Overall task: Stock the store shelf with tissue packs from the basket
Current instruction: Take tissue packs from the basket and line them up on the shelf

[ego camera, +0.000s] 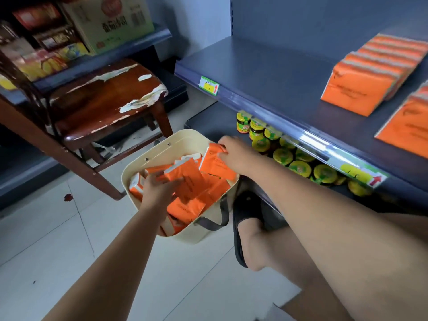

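The basket, a cream tub with dark strap handles, stands on the pale tiled floor just in front of the lower shelves and holds a loose jumble of tissue packs. The packs are flat rectangular packets in bright orange wrap with small dark print on the face and white along the ends, and they lie at all angles over one another. The right hand reaches to the far right edge of the basket and pinches the upper corner of an upright pack between curled fingers and thumb. The left hand is at the middle of the heap, its thumb laid over the near edge of a tilted pack and its fingers curled round the side of it. Above, the dark blue shelf already carries a stocked row of the same orange packs standing on edge face to the front, with a second row partly in view at the right. Under that shelf stand jars with yellow-green lids. A worn wooden chair with flaking varnish stands behind the basket, and a foot in a dark sandal rests just beside it.
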Tool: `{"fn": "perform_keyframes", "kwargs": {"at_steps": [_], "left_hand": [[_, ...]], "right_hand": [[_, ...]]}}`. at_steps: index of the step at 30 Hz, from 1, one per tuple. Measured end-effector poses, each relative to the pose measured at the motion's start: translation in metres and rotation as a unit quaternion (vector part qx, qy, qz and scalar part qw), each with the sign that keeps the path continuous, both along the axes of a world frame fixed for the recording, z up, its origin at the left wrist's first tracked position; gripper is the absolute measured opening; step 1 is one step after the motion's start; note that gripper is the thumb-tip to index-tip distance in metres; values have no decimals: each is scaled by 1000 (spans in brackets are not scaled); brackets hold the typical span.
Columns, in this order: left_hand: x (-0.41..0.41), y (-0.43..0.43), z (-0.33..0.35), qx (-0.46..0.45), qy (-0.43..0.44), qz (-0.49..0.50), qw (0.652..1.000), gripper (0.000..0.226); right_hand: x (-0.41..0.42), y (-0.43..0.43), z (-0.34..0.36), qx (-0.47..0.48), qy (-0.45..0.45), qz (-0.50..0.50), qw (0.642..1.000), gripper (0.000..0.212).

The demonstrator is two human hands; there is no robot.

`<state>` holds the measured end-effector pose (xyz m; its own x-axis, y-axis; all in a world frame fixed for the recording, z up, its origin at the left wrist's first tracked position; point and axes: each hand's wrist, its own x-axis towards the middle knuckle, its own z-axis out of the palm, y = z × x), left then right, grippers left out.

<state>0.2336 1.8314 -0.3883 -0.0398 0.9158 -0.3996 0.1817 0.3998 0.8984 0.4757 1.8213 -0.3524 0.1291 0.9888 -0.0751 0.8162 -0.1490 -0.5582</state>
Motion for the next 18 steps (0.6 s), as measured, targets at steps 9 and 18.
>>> {"fn": "perform_keyframes", "kwargs": {"at_steps": [9, 18], "left_hand": [[90, -12, 128, 143, -134, -54, 979, 26], [226, -48, 216, 249, -181, -19, 951, 56]], "right_hand": [[57, -48, 129, 207, 66, -182, 959, 21], [166, -141, 213, 260, -29, -248, 933, 22]]}}
